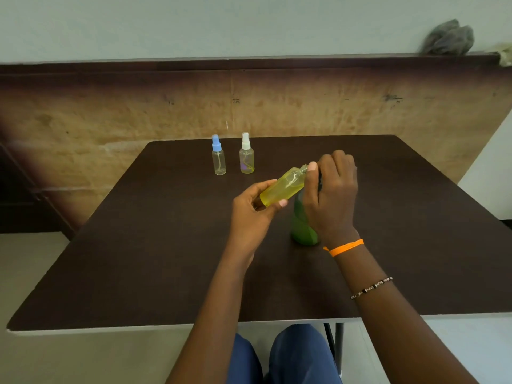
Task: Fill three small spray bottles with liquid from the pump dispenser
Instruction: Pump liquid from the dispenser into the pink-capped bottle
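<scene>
My left hand (253, 207) grips the base of a small yellow-tinted spray bottle (282, 187), tilted with its neck up and to the right. At that neck, my right hand (331, 189) curls around the top; the cap itself is hidden under the fingers. Below the right hand stands the green pump dispenser (302, 225), its pump head hidden by the hand. Two more spray bottles stand upright at the far side of the dark table (138, 259): a clear one with a blue cap (218, 156) and a yellowish one with a white cap (246, 155).
A brown board leans against the wall behind the table (110, 112). A grey cloth (448, 37) lies on its top edge at the right. My knees (299, 353) show under the table's near edge.
</scene>
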